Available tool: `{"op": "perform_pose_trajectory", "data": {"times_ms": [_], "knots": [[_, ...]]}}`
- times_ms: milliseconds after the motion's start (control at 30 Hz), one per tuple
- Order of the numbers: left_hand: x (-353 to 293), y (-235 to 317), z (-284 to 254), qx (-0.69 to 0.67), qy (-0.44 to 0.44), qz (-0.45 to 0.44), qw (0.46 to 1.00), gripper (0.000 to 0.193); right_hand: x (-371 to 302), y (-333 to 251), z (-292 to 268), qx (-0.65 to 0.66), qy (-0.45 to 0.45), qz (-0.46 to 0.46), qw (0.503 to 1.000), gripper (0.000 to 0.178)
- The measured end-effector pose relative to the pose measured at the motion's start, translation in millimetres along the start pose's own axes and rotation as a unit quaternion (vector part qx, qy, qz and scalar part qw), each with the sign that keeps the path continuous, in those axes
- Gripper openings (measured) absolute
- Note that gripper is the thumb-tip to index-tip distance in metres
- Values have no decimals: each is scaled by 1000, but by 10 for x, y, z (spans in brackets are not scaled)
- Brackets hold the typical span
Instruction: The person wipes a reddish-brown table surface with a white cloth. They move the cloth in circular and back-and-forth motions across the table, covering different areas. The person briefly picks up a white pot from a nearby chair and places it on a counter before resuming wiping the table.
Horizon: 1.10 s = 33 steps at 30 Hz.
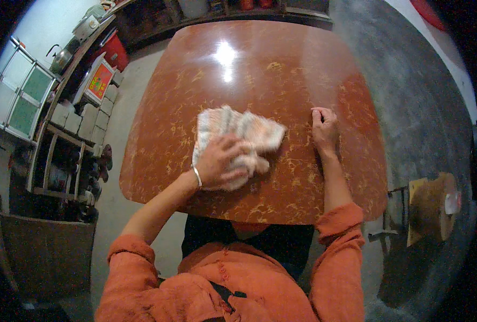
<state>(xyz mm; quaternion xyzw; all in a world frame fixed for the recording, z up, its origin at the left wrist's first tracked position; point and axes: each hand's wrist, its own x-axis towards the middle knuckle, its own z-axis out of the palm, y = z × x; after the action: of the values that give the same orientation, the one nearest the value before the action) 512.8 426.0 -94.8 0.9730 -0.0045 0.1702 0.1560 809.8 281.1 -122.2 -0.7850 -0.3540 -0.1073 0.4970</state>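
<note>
White-and-orange cloth (pixel 260 130) under left hand (pixel 220 160), spreading ahead and right.

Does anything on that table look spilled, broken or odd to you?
Nothing really stands out. The cloth is crumpled under the left hand, as soft cloth easily is. The white patch toward the far side of the table looks like reflected light rather than a spill.

Cloth (pixel 244 127) on table (pixel 281 190), under left hand (pixel 220 161), left of right hand (pixel 326 130).
</note>
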Motion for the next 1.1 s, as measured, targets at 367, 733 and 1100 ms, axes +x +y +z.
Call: {"op": "perform_pose_trajectory", "data": {"times_ms": [367,733,1100], "knots": [[-928,-285,-553,-17,-7,-167,986,49,-26,8,47,-10,3,-2,1000,25],[78,-201,-43,-18,17,-59,998,45,4,156,41,-8,16,-37,999,22],[-1198,-475,-669,-68,20,-184,980,42,-28,135,62,-21,10,-16,1000,21]]}}
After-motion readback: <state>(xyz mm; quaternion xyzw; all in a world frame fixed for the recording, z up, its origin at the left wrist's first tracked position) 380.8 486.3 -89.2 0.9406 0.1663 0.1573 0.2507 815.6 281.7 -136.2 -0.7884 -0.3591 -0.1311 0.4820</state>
